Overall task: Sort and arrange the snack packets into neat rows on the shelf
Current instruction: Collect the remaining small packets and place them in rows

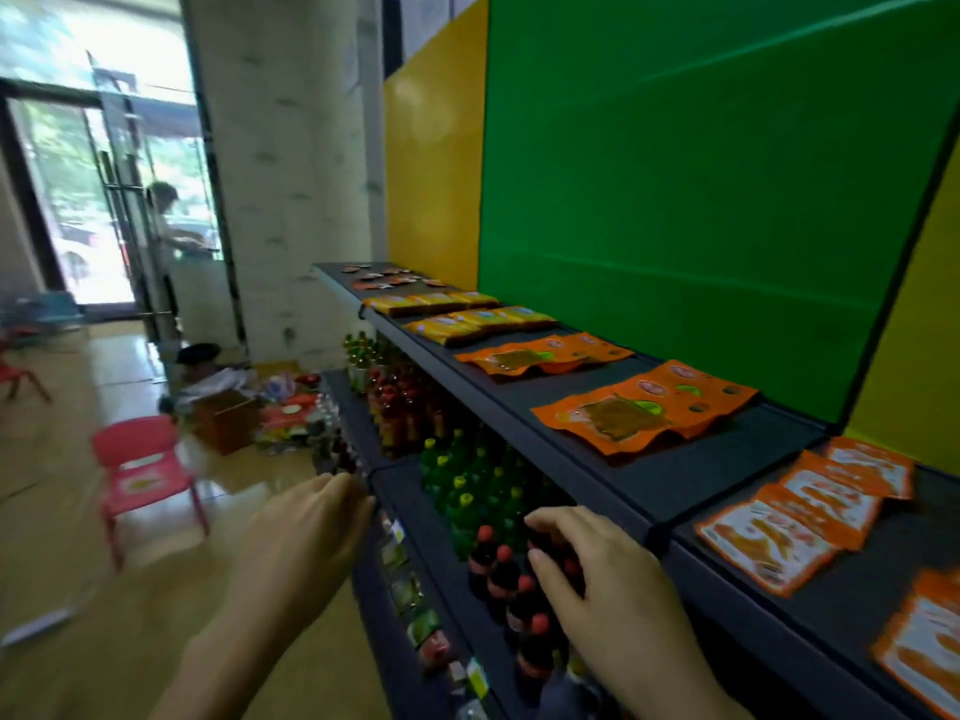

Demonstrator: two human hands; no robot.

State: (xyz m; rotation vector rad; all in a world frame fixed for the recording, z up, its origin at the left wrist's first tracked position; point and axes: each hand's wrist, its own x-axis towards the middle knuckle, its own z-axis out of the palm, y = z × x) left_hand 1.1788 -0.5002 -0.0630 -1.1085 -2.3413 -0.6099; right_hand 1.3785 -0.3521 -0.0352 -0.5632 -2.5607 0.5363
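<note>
**Green panel** (pixel 701 174): backs the shelving, above and beyond both hands.

**Top shelf** (pixel 691 475): dark board, just above and to the right of the right hand. It carries all the packets.

**Lower shelf** (pixel 405 496): runs between and under the two hands, and holds bottles.

**Red chair** (pixel 140 459): on the floor, left of the left hand.

**White-and-orange packets** (pixel 795 517): right of the right hand, overlapped in a slanting fan. More lie nearer (pixel 924 646). Judged untidy and still to be squared up.

**Orange packets** (pixel 644 407): up and ahead of the right hand, overlapped in one row. A second such row (pixel 540 356) lies beyond. Judged mostly done.

**Yellow packets** (pixel 478 322): farther ahead, two short rows side by side. Judged done.

**Small packets** (pixel 379 278): at the far end, blurred, arrangement unclear.

**Bottles** (pixel 498 574): dark with red caps, directly under the right hand.

**Right hand** (pixel 602 574): fingers loosely bent over the bottle caps. It holds no packet, and contact with the caps cannot be told.

**Left hand** (pixel 306 532): fingers straight, empty, at the lower shelf's outer edge.

**Progress**: sorting by kind looks complete. Straightening the near groups remains.
</note>
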